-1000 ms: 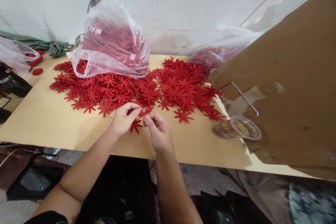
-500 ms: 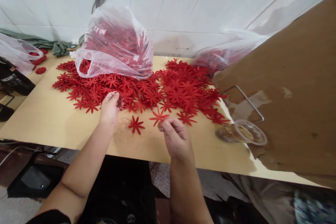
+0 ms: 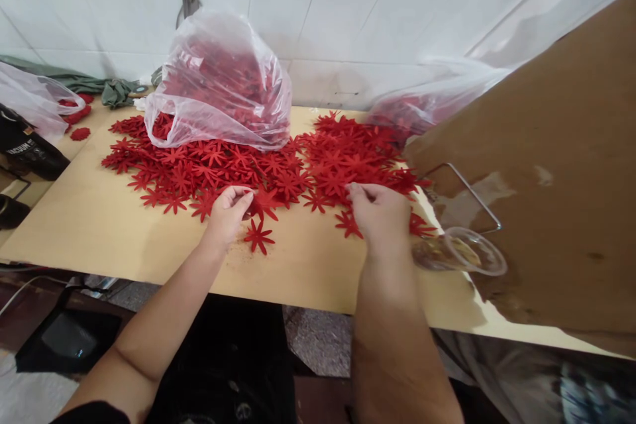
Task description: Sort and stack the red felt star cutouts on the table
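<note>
My left hand [image 3: 229, 213] pinches a red flower-shaped cutout [image 3: 266, 203] between thumb and fingertips, at the front edge of the left heap of red petal cutouts [image 3: 179, 175]. Just below it, a single red cutout [image 3: 258, 236] lies flat on the tan tabletop [image 3: 298, 278]. At the front of the right heap of cutouts [image 3: 342, 159] is my right hand [image 3: 381, 213], its thumb and forefinger drawn together. What those fingers hold, if anything, cannot be made out. Another cutout [image 3: 348, 224] lies beside this hand, partly covered.
A translucent plastic bag [image 3: 223, 93] full of red cutouts stands on the left heap against the tiled wall. To the right, a clear plastic cup [image 3: 477, 252] lies tipped beside a large cardboard sheet [image 3: 556, 212] with a metal wire handle [image 3: 474, 195]. A black bottle [image 3: 34, 152] is far left.
My right hand has moved right and up to the right heap; the cutout it was holding no longer shows in it. My left hand has shifted right, now with a cutout in its fingers.
</note>
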`<action>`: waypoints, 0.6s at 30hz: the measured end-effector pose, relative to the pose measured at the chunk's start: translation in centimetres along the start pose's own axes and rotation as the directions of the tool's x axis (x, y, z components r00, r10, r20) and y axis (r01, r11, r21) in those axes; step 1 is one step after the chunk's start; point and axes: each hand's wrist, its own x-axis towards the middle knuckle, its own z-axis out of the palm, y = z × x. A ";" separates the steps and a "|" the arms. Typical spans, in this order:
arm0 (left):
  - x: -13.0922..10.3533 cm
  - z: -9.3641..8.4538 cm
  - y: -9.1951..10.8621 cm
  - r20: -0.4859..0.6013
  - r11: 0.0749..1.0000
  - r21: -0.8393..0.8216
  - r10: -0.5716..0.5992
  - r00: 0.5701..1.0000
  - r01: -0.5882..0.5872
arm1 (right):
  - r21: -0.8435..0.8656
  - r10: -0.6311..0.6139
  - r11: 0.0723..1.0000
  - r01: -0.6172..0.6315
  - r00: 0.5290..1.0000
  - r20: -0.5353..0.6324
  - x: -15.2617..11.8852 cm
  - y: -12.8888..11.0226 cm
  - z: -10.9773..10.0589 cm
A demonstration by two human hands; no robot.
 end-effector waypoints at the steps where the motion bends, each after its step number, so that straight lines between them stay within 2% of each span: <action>1: 0.1 0.1 -0.2 0.010 1.000 0.018 0.016 1.000 -0.016 | -0.063 0.008 0.998 -0.011 0.999 -0.037 -0.7 -0.5 0.1; 3: 0.2 0.3 -0.5 0.037 0.997 0.047 0.061 0.997 -0.062 | -0.062 -0.001 0.998 -0.006 0.994 -0.106 -2.4 -1.9 0.5; 5: 0.5 0.5 -0.9 0.072 0.993 0.058 0.103 0.992 -0.107 | 0.142 0.003 0.990 0.005 0.998 -0.057 -4.4 -3.7 1.3; 6: 0.6 0.5 -1.1 0.088 0.991 0.055 0.119 0.989 -0.124 | 0.281 0.012 0.959 -0.021 0.999 0.036 -5.4 -4.6 1.7; 8: 0.7 0.5 -1.4 0.117 0.988 0.045 0.139 0.983 -0.145 | 0.476 -0.021 0.872 -0.116 0.962 0.274 -7.2 -6.1 2.5; 10: 0.7 0.5 -1.6 0.143 0.987 0.035 0.150 0.978 -0.156 | 0.562 -0.076 0.803 -0.197 0.903 0.424 -8.5 -7.1 3.1; 11: 0.7 0.5 -1.6 0.153 0.986 0.035 0.155 0.976 -0.162 | 0.584 -0.094 0.781 -0.221 0.883 0.460 -8.9 -7.4 3.3; 13: 0.6 0.5 -1.8 0.166 0.982 0.052 0.173 0.971 -0.184 | 0.605 -0.095 0.757 -0.248 0.874 0.477 -9.3 -7.6 3.6; 18: 0.3 0.3 -2.0 0.191 0.940 0.217 0.222 0.956 -0.262 | 0.604 -0.017 0.758 -0.248 0.917 0.397 -9.4 -7.1 4.0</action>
